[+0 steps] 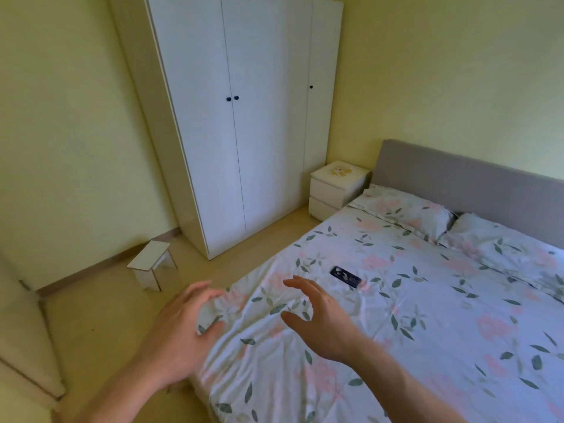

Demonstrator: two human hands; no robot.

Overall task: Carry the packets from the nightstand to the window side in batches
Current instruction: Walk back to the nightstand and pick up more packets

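A white two-drawer nightstand stands across the room between the wardrobe and the bed's headboard. A few small pale packets lie on its top, too small to make out in detail. My left hand and my right hand are raised in front of me over the near corner of the bed, palms facing each other, fingers spread and relaxed. Neither hand holds anything. Both hands are far from the nightstand.
A bed with a floral cover fills the right side, with a dark phone lying on it. A tall white wardrobe lines the far wall. A small white stool stands on the floor at left. A floor strip runs between bed and wardrobe.
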